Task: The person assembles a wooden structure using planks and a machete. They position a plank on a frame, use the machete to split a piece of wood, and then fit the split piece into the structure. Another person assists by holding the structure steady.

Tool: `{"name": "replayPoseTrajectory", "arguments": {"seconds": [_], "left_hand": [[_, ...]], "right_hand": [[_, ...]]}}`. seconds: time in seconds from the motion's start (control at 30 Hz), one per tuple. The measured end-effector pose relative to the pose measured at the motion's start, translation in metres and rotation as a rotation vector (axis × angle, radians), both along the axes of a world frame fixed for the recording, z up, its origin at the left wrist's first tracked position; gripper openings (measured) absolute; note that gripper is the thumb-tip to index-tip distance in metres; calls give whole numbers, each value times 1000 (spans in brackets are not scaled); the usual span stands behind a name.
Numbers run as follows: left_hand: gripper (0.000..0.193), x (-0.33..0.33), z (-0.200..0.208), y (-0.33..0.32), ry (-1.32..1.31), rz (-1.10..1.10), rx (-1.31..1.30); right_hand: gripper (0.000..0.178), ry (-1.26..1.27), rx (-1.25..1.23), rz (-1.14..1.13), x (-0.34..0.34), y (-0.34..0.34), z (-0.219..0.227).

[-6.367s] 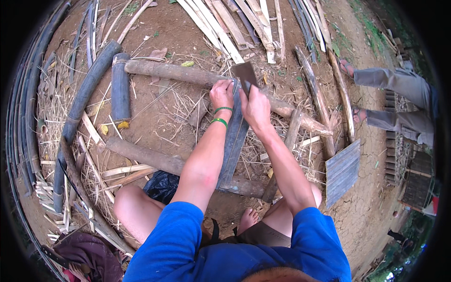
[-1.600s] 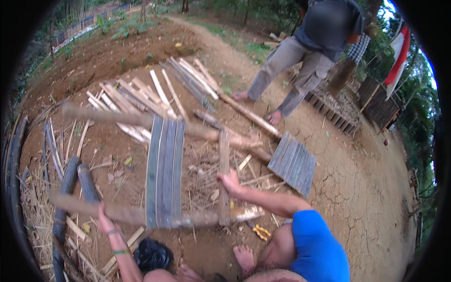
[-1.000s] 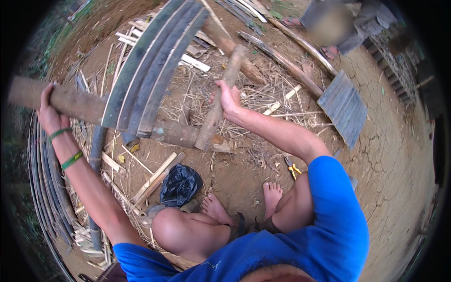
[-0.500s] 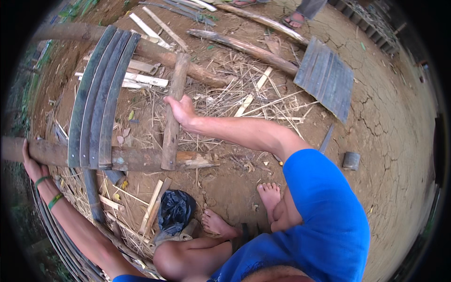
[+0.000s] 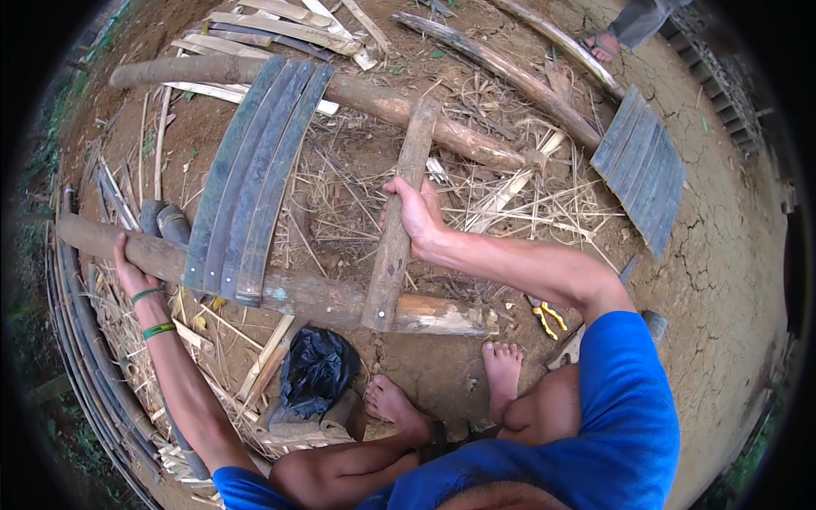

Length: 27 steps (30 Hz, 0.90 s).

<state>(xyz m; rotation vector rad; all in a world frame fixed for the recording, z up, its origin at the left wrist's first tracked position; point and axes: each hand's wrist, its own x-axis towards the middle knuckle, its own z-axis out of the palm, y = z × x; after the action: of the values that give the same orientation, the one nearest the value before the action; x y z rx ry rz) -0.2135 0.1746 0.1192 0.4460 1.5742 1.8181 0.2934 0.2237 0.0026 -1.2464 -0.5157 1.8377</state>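
A ladder-like wooden frame lies before me, with a near pole (image 5: 340,299) and a far pole (image 5: 382,100). Several dark curved slats (image 5: 255,183) bridge the poles toward the left, with nail heads at their near ends. Farther right, a round wooden crosspiece (image 5: 416,140) spans both poles, a nail head in its near end. My left hand (image 5: 133,270) is closed round the near pole, left of the slats. Wrapped about the middle of the crosspiece is my right hand (image 5: 416,217), some of its fingers hidden beneath the wood.
Near my feet lie a black plastic bag (image 5: 316,374) and yellow-handled pliers (image 5: 546,319). A grey slatted panel (image 5: 644,170) and a long log (image 5: 501,72) are at the right and back. Another person's sandalled foot (image 5: 602,46) shows behind. Long poles (image 5: 92,340) line the left side.
The frame has shifted right relative to my feet, both hands keeping their holds. The pliers, mostly covered by my right arm before, now show. The whole view has also turned somewhat.
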Motion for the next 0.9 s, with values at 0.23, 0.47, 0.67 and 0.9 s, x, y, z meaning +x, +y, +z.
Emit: {"name": "replayPoseTrajectory", "arguments": {"seconds": [0.23, 0.47, 0.67, 0.9], "left_hand": [[41, -4, -101, 53, -220, -135, 26], [40, -45, -150, 115, -122, -106, -74], [51, -81, -166, 125, -158, -237, -219], [91, -21, -193, 124, 1078, -136, -683]], "right_hand": [[36, -85, -17, -78, 5, 12, -27], [39, -116, -64, -226, -42, 25, -29], [51, -319, -38, 148, -53, 12, -32], [45, -1024, 623, 803, 107, 38, 29]]}}
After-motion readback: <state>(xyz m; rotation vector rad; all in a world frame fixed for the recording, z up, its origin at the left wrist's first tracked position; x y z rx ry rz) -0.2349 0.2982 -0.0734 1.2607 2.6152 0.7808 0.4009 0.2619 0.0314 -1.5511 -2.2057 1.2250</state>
